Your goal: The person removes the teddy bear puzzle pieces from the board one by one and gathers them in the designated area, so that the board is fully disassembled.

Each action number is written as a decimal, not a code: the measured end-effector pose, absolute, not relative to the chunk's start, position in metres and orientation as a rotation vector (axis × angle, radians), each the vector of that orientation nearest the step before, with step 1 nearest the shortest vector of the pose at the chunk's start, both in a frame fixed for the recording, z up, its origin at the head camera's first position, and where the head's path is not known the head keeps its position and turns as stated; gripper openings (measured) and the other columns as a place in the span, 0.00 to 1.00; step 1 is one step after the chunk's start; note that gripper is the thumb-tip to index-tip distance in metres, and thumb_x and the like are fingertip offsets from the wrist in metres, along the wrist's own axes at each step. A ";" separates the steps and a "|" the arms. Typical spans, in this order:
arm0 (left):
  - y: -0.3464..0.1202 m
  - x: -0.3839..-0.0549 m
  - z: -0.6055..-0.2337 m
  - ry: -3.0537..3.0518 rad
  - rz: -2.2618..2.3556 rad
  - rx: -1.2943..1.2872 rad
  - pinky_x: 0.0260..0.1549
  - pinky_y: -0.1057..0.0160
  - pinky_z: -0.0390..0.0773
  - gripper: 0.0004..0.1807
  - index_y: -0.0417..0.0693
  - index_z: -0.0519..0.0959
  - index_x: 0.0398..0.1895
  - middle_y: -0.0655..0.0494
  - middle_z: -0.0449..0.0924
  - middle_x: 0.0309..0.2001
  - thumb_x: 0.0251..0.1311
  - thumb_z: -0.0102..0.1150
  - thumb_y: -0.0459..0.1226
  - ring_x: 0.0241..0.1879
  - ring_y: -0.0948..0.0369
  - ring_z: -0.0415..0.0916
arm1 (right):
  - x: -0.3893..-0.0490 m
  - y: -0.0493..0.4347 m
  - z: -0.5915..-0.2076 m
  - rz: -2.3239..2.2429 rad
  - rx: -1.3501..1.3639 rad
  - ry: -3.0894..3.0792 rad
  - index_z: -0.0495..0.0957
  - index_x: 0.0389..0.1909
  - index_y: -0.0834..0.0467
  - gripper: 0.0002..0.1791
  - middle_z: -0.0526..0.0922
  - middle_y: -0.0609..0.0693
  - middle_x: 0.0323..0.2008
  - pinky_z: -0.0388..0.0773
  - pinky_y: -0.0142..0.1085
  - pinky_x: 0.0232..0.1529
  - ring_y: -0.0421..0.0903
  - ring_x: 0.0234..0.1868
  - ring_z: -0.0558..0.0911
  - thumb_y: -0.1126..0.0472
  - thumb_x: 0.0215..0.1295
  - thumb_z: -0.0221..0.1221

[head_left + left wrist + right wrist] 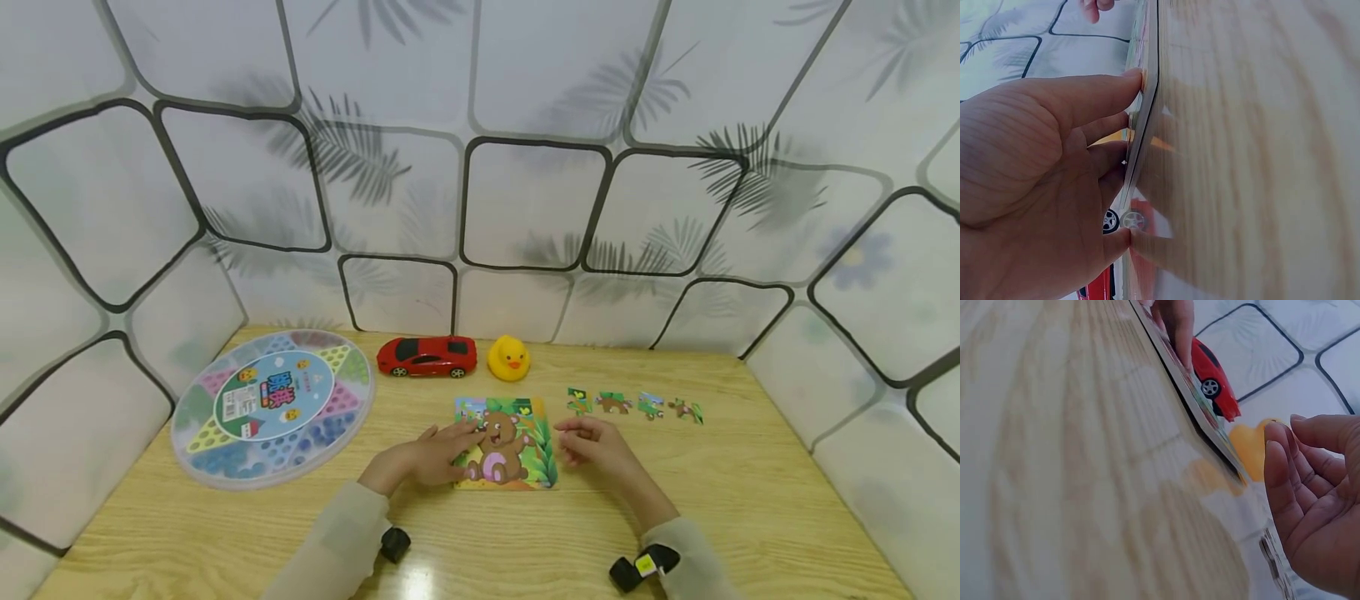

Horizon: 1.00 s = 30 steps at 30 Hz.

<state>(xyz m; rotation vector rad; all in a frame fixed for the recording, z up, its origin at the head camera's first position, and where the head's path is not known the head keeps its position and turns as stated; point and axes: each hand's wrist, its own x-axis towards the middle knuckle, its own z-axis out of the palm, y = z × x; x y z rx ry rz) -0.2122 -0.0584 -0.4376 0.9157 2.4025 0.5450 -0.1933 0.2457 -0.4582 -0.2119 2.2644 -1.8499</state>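
Left hand [433, 458] on the bear picture board [498, 454], right hand [600, 446] just beside it

The board lies on the table [517, 542], between hands; the left fingers rest on it, slightly spread, while the right fingers curve loosely, pinching nothing visible; light, even left-hand pressure probably steadies the board best, the right keeping clear of the four loose pieces [615, 403]

Pale walls [536, 204], patterned with dark rounded outlines [465, 204] and grey fronds [363, 158], bounded the wood-grain table [750, 492] on three sides. A light reflection [417, 579] showed on its near part.
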 end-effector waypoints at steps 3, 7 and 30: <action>-0.058 -0.212 -0.438 2.404 0.543 0.917 0.68 0.43 0.37 0.34 0.51 0.53 0.74 0.51 0.43 0.75 0.69 0.49 0.46 0.74 0.54 0.38 | -0.194 0.240 -0.460 -1.837 -0.235 2.241 0.70 0.51 0.77 0.21 0.80 0.50 0.29 0.79 0.30 0.29 0.39 0.25 0.79 0.64 0.66 0.58; -0.058 -0.212 -0.438 2.405 0.548 0.914 0.68 0.43 0.38 0.33 0.50 0.53 0.74 0.51 0.43 0.75 0.68 0.49 0.45 0.74 0.54 0.38 | -0.194 0.232 -0.460 -1.822 -0.252 2.219 0.70 0.52 0.77 0.21 0.80 0.51 0.29 0.79 0.30 0.30 0.39 0.26 0.79 0.65 0.65 0.58; -0.057 -0.212 -0.437 2.433 0.522 0.924 0.67 0.42 0.40 0.33 0.50 0.54 0.74 0.52 0.43 0.75 0.69 0.48 0.46 0.74 0.54 0.40 | -0.207 0.170 -0.459 -1.596 -0.371 2.190 0.72 0.54 0.72 0.20 0.81 0.51 0.26 0.79 0.30 0.27 0.39 0.24 0.80 0.65 0.66 0.56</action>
